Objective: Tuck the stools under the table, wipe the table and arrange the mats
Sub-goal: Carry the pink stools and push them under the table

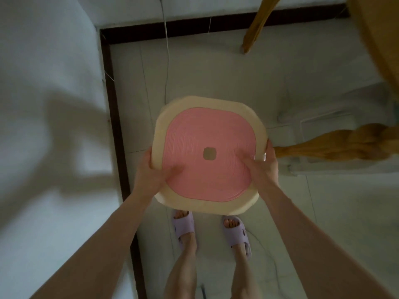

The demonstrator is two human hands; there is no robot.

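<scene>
Stool (208, 130) had a rounded-square seat: glossy pink centre with fine ribs, smooth cream rim, small square hole in the middle. Left hand (151, 171) and right hand (262, 167) gripped its opposite edges, thumbs on top, over pale floor tiles (216, 72), near a carved wooden table leg (323, 147).

Pale tiled floor (216, 67) (dark skirting (112, 104))

one camera sits on the person's head and looks almost straight down. the stool (208, 154) is very near and fills the middle of the view. the floor (216, 72) lies well below it. the slippers (184, 225) show at the bottom and a white wall (43, 61) on the left.
</scene>
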